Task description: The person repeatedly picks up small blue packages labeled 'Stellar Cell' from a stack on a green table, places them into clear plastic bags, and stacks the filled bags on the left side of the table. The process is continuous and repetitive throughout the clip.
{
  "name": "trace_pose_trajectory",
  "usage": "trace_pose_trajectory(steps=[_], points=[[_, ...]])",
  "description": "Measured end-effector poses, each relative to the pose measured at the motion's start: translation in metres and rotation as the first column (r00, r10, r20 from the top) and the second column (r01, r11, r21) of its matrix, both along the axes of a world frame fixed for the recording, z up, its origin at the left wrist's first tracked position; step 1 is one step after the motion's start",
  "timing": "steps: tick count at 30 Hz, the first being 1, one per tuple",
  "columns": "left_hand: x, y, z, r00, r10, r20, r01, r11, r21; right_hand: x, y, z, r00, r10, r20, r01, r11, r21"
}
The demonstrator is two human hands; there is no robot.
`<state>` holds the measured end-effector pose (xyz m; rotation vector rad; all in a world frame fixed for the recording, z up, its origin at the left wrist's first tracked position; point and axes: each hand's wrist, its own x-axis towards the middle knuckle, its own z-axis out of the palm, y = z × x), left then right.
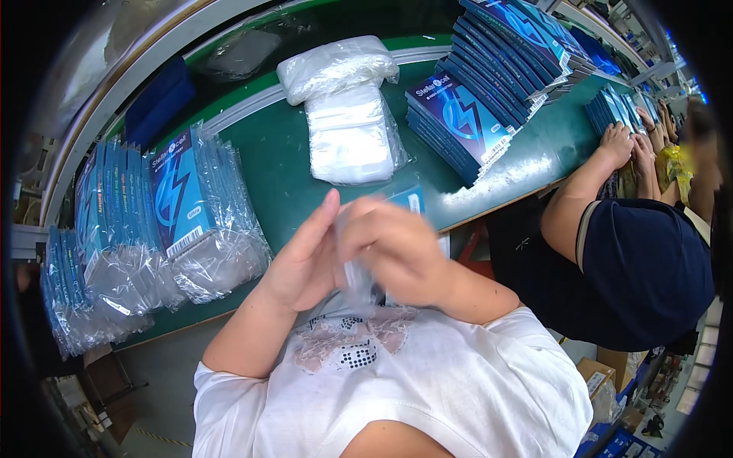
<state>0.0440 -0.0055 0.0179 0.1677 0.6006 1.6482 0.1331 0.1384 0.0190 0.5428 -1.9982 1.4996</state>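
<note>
- While both hands meet at the centre of the frame, the left hand (301, 263) and right hand (397, 252) pinch a clear plastic sleeve (355, 278) between them, each grip pressed together on the film; the fingers are blurred, so the exact finger placement cannot be told.
- Just above the right hand, a corner of a blue flat box (411, 198) shows, close against the sleeve; whether it sits inside the sleeve cannot be told.
- Beyond the hands, at upper centre, a stack of empty clear bags (347, 114) lies on the green worktop (282, 172).
- At the left of the frame, bagged blue boxes (179, 206) lean in a row, their loose sleeve ends spread toward the worktop's near edge.
- At upper right, an unbagged stack of blue boxes (466, 122) lies fanned across the worktop, with more rows behind it.
- At the right edge, another person in a dark blue shirt (645, 267) rests a hand (617, 143) on more blue boxes.
</note>
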Motion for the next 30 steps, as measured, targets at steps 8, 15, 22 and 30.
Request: trace_pose_trajectory(steps=[8, 15, 22, 30], points=[[-0.001, -0.019, 0.048, 0.548, 0.526, -0.650, -0.581, 0.798, 0.156, -0.001, -0.006, 0.007, 0.981, 0.195, 0.020, -0.185, 0.955, -0.233], [-0.048, -0.060, 0.054, -0.587, -0.380, -0.715, -0.731, 0.628, 0.267, -0.004, 0.008, -0.010, 0.967, 0.115, 0.226, -0.067, 0.976, -0.208], [-0.049, -0.059, 0.048, -0.587, -0.556, -0.588, -0.784, 0.572, 0.241, -0.006, 0.036, -0.003, 0.965, -0.173, 0.196, 0.214, 0.953, -0.214], [-0.011, 0.001, 0.026, -0.618, -0.066, -0.784, -0.360, 0.910, 0.207, -0.020, 0.116, -0.016, 0.590, -0.790, -0.169, 0.660, 0.351, 0.664]])
